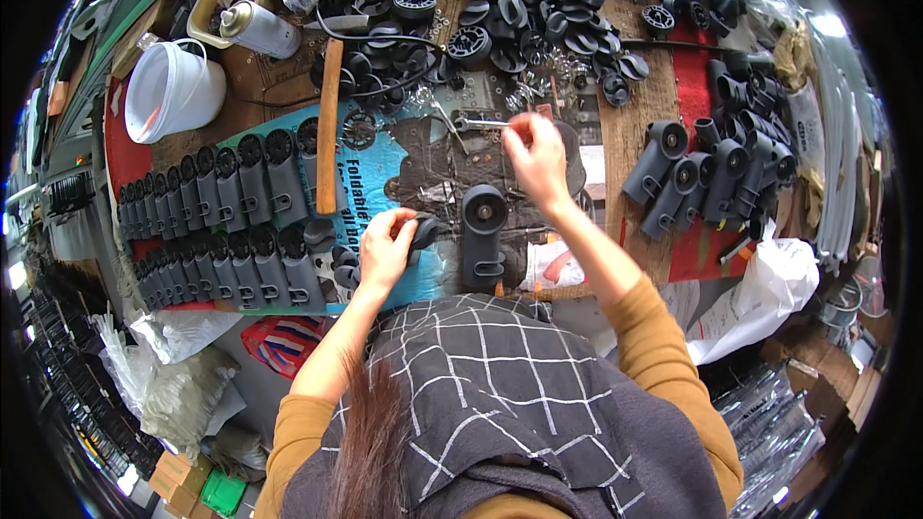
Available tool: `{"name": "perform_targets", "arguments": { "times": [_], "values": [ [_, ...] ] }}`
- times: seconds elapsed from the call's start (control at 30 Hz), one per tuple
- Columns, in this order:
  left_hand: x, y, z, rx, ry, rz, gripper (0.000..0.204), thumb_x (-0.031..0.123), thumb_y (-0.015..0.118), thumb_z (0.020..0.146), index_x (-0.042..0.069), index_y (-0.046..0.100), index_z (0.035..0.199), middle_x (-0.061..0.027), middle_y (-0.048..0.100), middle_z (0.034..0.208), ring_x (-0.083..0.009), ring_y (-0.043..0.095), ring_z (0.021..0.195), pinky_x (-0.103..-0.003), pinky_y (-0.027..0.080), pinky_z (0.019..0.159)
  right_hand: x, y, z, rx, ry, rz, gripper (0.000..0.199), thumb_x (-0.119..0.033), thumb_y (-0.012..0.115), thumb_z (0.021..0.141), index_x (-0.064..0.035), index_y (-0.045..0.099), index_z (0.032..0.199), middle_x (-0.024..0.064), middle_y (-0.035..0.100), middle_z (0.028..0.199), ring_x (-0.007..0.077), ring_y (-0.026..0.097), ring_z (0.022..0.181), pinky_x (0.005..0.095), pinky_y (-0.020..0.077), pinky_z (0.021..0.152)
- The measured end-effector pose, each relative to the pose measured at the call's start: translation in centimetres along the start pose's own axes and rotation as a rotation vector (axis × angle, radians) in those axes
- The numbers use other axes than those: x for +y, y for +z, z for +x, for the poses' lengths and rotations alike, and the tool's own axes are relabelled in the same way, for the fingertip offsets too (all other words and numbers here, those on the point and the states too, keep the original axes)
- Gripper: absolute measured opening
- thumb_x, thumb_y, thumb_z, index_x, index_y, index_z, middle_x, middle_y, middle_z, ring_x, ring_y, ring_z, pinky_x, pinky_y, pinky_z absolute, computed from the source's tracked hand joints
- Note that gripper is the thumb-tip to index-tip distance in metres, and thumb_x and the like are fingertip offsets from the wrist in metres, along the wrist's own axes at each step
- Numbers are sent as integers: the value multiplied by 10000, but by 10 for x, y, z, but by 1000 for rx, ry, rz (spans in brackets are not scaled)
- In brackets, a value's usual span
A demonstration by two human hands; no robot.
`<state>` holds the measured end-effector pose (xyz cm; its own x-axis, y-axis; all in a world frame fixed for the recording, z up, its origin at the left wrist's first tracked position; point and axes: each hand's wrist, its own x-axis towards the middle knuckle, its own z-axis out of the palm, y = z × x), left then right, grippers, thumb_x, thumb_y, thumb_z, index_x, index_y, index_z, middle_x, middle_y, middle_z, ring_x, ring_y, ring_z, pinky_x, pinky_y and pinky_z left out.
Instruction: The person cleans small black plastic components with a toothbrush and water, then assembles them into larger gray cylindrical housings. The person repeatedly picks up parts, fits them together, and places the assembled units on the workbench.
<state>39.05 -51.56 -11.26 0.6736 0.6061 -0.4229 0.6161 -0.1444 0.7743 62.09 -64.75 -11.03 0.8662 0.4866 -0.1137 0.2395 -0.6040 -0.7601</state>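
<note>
My left hand (387, 242) is closed around a curved black plastic part (423, 233), low over the blue sheet. Farther right and forward, my right hand (535, 159) has its fingers together at the end of a slim metal wrench (481, 123) lying on the dark work patch. Between the hands, nearer to me, a dark grey tubular housing (483, 245) points its round end away from me. A thin metal rod (450, 125) lies left of the wrench. Loose small metal pieces (529, 88) are heaped just beyond.
Two rows of grey housings (252, 183) fill the left side. A wooden-handled hammer (329, 130) lies beside them, with a white bucket (175, 88) and spray can (260, 29) behind. Black wheel parts (514, 14) pile up at the back. More housings (735, 168) are stacked right.
</note>
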Motion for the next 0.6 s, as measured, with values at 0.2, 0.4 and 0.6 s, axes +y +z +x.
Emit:
{"name": "perform_targets", "arguments": {
  "times": [0.2, 0.4, 0.6],
  "values": [
    [-32, -16, -7, 75, 201, 363, 151, 173, 685, 798, 82, 698, 918, -66, 640, 866, -248, 575, 862, -358, 449, 805, -8, 30, 126, 96, -433, -295, 477, -281, 750, 756, -88, 595, 1164, 143, 571, 1091, 313, 540, 1054, 399, 432, 916],
    [-21, -18, -8, 69, 131, 342, 239, 212, 708, 784, 89, 688, 988, -87, 609, 955, -281, 538, 957, -383, 425, 865, 4, 25, 119, -57, -505, -525, 539, -76, 686, 657, -154, 558, 1175, 97, 528, 1175, 290, 519, 1051, 400, 435, 859],
    [8, -12, 19, 131, 264, 243, 196, 161, 694, 801, 70, 680, 974, -83, 620, 961, -262, 547, 937, -366, 415, 852, 28, -11, 111, -174, 36, 327, 248, -193, 638, 867, -47, 580, 1059, 50, 634, 868, 162, 599, 759, 290, 480, 688]
  ]
}}
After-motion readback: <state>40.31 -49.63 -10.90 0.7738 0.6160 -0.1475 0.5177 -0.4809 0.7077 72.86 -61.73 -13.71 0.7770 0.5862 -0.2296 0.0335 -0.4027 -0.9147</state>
